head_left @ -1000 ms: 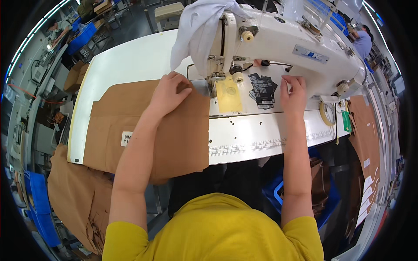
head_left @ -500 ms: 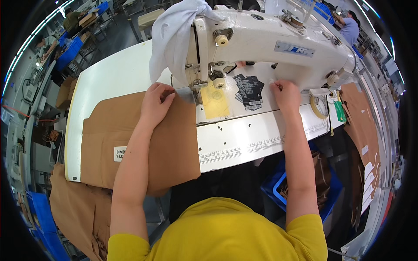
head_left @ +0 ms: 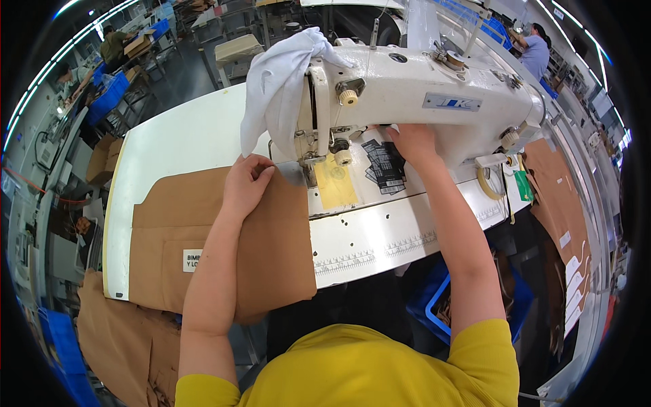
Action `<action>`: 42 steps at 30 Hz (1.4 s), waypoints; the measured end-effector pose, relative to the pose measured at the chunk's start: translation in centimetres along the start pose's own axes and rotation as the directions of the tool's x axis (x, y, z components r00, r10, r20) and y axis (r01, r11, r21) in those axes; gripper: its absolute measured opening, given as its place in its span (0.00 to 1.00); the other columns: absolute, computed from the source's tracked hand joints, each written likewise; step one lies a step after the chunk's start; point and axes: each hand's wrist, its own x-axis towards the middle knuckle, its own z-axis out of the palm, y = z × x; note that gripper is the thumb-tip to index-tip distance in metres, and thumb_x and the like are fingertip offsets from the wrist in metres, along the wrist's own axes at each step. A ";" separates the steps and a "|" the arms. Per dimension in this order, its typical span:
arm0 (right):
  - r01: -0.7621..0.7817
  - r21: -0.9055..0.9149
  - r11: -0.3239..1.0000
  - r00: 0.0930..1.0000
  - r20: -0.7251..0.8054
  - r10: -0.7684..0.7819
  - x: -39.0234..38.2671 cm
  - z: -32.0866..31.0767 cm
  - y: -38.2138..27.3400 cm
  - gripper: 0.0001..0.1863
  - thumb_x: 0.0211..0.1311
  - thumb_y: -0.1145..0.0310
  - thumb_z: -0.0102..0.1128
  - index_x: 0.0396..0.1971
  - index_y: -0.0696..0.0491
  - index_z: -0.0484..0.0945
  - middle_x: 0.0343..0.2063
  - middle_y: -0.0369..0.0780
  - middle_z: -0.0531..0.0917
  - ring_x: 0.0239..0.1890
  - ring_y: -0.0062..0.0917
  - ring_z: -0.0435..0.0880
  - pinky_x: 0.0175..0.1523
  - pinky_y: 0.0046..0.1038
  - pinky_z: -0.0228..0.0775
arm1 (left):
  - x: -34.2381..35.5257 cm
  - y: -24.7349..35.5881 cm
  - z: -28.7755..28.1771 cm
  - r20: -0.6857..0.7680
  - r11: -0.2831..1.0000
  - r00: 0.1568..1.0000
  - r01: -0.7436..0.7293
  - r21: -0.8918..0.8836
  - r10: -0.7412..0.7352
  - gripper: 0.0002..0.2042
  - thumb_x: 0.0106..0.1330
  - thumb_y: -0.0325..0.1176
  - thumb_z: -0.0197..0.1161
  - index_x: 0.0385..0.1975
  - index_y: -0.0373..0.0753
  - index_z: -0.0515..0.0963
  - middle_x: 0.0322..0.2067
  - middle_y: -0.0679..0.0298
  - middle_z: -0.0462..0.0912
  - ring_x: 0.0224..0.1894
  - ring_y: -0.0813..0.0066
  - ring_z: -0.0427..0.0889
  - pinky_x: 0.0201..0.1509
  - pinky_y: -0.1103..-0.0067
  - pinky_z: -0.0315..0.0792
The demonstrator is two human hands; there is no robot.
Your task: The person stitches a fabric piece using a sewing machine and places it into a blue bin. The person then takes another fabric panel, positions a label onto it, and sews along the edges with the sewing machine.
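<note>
My left hand (head_left: 248, 184) is closed at the far edge of a brown fabric panel (head_left: 271, 251), its thumb and fingers pinching the cloth. The panel lies flat on the white table left of the needle, with a small white printed label (head_left: 192, 260) on it, partly behind my forearm. My right hand (head_left: 415, 141) reaches under the arm of a white sewing machine (head_left: 413, 88), just beyond a fanned pile of black printed tags (head_left: 386, 166). Its fingertips are partly hidden, so I cannot tell what they hold. A yellow plate (head_left: 337, 183) sits by the presser foot.
A white cloth (head_left: 274, 88) hangs over the machine's head. On the right are a tape roll (head_left: 489, 182) and brown panels with white tags (head_left: 559, 183). Below stands a blue bin (head_left: 437, 305); more brown fabric (head_left: 122, 339) hangs at lower left. People work in the background.
My right hand has moved left and farther in, from the machine's pillar to behind the black tags. My left hand stays at the panel's edge. The whole view has shifted slightly.
</note>
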 end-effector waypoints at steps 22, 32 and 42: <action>0.550 0.539 0.638 0.824 -0.224 -0.520 -11.1 -5.6 -14.1 0.08 0.50 0.70 0.71 0.31 0.51 0.82 0.28 0.35 0.79 0.31 0.31 0.81 0.30 0.30 0.73 | -3.8 4.7 2.2 0.595 0.471 0.803 0.541 -0.697 -0.042 0.17 0.74 0.34 0.55 0.56 0.32 0.72 0.43 0.59 0.82 0.43 0.71 0.83 0.45 0.74 0.81; 0.220 0.139 0.966 0.975 -0.054 -0.214 -8.0 -5.6 -1.6 0.15 0.50 0.67 0.72 0.40 0.49 0.87 0.37 0.36 0.78 0.44 0.30 0.75 0.50 0.34 0.66 | -2.8 5.2 0.9 0.711 0.245 0.701 0.699 -0.672 -0.053 0.26 0.56 0.17 0.48 0.60 0.33 0.67 0.38 0.56 0.79 0.38 0.63 0.83 0.54 0.56 0.79; 0.199 0.156 0.968 0.976 -0.121 -0.181 -8.7 -4.5 -0.9 0.10 0.52 0.69 0.71 0.36 0.48 0.88 0.38 0.33 0.77 0.40 0.27 0.73 0.46 0.33 0.62 | -2.3 3.2 1.3 0.739 0.222 0.668 0.711 -0.667 0.081 0.18 0.70 0.30 0.52 0.58 0.34 0.68 0.37 0.58 0.78 0.33 0.71 0.82 0.50 0.58 0.81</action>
